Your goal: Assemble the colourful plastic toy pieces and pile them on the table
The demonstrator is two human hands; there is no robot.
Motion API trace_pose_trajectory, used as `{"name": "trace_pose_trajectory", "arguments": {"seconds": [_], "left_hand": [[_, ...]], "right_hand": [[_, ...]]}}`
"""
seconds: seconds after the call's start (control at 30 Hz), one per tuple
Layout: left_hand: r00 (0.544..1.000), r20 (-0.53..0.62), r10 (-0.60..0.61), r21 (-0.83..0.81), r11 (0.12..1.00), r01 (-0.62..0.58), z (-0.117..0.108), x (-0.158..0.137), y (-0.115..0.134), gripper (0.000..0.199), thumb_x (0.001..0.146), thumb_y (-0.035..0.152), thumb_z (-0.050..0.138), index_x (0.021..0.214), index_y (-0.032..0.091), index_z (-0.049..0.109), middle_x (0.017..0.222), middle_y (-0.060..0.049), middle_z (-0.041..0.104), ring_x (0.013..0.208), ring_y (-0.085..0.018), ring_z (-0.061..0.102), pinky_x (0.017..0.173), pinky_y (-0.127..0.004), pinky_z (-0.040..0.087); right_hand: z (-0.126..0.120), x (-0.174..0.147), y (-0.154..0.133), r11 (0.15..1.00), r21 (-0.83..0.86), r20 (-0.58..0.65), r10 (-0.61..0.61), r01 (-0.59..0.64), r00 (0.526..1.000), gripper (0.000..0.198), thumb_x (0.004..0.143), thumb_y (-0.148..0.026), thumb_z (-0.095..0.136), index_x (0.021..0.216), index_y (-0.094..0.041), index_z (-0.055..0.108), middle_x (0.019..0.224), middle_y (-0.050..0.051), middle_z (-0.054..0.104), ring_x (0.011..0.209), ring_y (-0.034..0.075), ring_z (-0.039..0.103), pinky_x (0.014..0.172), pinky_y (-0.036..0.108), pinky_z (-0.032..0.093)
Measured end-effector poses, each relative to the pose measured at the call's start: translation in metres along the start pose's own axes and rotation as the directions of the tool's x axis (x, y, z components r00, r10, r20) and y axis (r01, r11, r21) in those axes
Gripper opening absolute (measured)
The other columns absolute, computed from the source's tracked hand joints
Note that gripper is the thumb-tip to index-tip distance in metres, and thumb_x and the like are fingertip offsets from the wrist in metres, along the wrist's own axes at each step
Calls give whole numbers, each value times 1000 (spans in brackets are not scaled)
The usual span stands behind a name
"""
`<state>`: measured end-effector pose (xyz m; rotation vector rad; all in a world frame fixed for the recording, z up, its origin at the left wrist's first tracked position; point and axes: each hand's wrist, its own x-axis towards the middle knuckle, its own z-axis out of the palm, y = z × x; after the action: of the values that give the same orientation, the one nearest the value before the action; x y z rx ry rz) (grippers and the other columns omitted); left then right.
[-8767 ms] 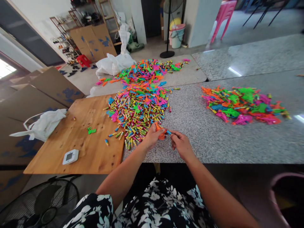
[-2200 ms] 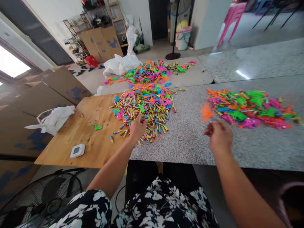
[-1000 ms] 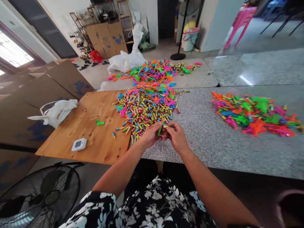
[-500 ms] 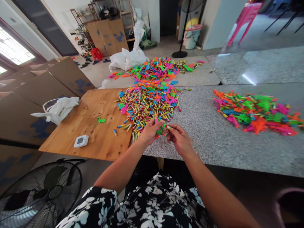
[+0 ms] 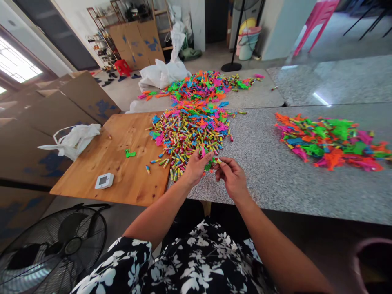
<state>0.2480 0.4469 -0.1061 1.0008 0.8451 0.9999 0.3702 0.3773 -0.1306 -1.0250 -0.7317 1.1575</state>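
My left hand (image 5: 194, 167) is closed around small plastic toy guns, a green one (image 5: 208, 166) and a pink one (image 5: 202, 152), partly hidden by the fingers. Between thumb and fingertips of my right hand (image 5: 234, 178) is a small tube (image 5: 217, 160) with a yellow, white and red look. The tube's end is close to the green toy; whether they touch I cannot tell. Just beyond both hands spreads a heap of small labelled tubes (image 5: 192, 136), with coloured toy guns (image 5: 211, 116) mixed in at its far side.
To the right lies a pile of toy guns (image 5: 333, 141) on the granite table (image 5: 260, 179). The wooden board (image 5: 122, 179) bears a green toy gun (image 5: 130, 153), a white digital timer (image 5: 104, 181) and a white plastic bag (image 5: 75, 141). A black fan (image 5: 72, 245) stands at lower left.
The tube in my right hand has shifted slightly and is tilted differently by the green toy. Both hands stay in nearly the same place, and the view has moved a little.
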Motion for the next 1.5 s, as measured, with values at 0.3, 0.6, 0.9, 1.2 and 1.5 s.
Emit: {"name": "trace_pose_trajectory", "arguments": {"seconds": [0.3, 0.6, 0.9, 1.2, 1.5], "left_hand": [[991, -86, 99, 100, 991, -90, 1, 1, -11, 39, 80, 48, 82, 90, 19, 59, 74, 4, 57, 64, -9, 52, 62, -23, 44], [989, -141, 33, 27, 999, -30, 9, 3, -29, 38, 76, 44, 83, 85, 18, 57, 72, 4, 54, 66, -9, 47, 64, -23, 40], [987, -162, -4, 258, 965, 47, 43, 10, -57, 35, 80, 39, 77, 73, 21, 47, 65, 6, 43, 59, -9, 39, 58, -23, 34], [999, 37, 12, 500, 866, -29, 39, 99, -51, 28, 92, 47, 66, 93, 20, 62, 79, -1, 62, 67, -15, 56, 65, -27, 46], [928, 370, -43, 922, -105, -372, 26, 257, 1, 59, 87, 46, 72, 139, 22, 62, 159, -17, 47, 151, -41, 32, 123, -58, 22]], "right_hand": [[-6, -7, 4, 972, -216, 38, -91, 97, 995, 30, 94, -48, 67, 111, -23, 64, 81, 0, 71, 58, 12, 60, 56, 28, 50], [-17, -5, 2, 986, -115, 77, 128, -119, 989, 40, 85, -56, 73, 103, -22, 61, 73, -2, 69, 49, 12, 57, 48, 27, 48], [-60, -16, 16, 899, -438, 45, 5, 15, 999, 35, 96, -58, 60, 106, -24, 62, 77, 0, 68, 54, 15, 57, 53, 29, 47], [-134, 43, -9, 944, -314, -316, -8, -97, 949, 36, 81, -52, 75, 98, -21, 69, 70, -2, 67, 46, 12, 54, 44, 25, 44], [-162, 159, -7, 834, -519, -513, -131, -185, 849, 30, 90, -38, 55, 110, -19, 66, 109, 11, 74, 69, 18, 71, 62, 30, 55]]}}
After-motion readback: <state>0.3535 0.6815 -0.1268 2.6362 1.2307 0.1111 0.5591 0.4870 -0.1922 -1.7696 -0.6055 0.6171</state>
